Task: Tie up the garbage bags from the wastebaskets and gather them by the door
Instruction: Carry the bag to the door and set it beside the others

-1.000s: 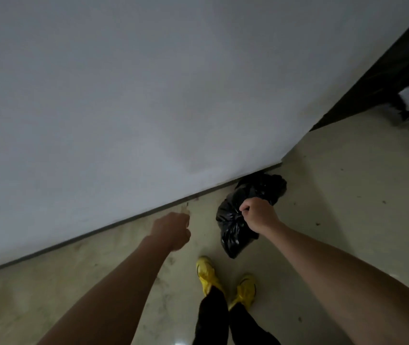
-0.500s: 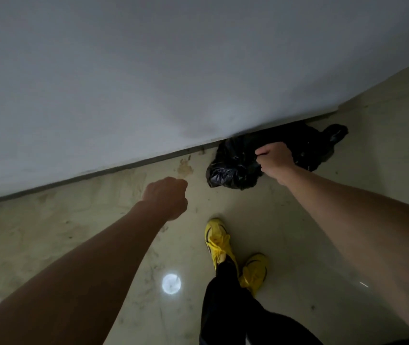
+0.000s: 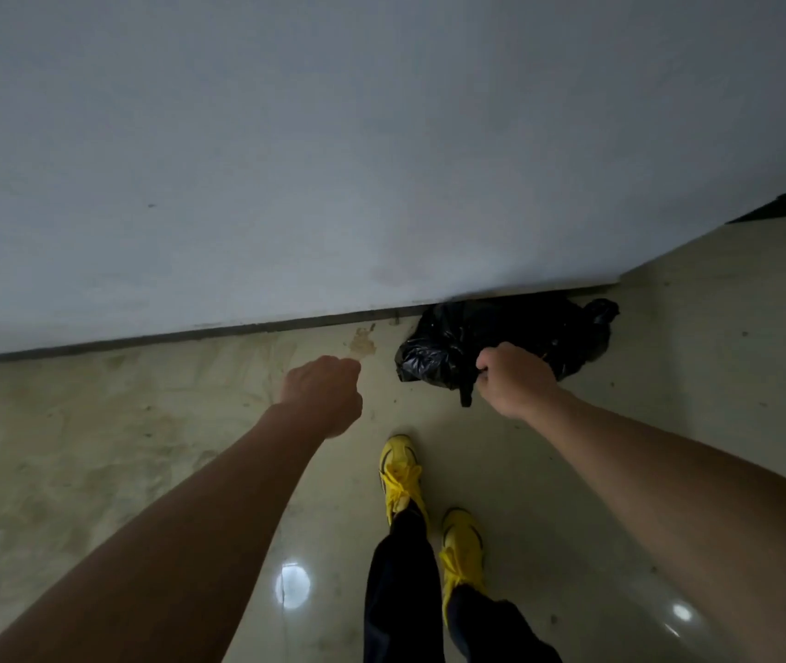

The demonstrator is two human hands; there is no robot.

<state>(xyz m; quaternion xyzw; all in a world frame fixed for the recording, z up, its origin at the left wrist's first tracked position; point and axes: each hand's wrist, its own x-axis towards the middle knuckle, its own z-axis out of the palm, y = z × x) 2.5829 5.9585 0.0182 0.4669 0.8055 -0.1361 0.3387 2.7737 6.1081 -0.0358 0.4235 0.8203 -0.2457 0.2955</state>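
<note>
Hands: right hand [image 3: 514,381] grips crumpled black plastic garbage bag [image 3: 520,327], centre-right; left hand [image 3: 325,390] fisted, empty. I release once it settles.

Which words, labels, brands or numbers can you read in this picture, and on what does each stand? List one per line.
None: no readable text shows anywhere in the view.
Bag: plain black plastic, no print.
Wall: bare, only faint marks.
Floor: stains and light reflections, no writing.
Shoes: yellow with dark stripes; any logo is too blurred to read.
</note>
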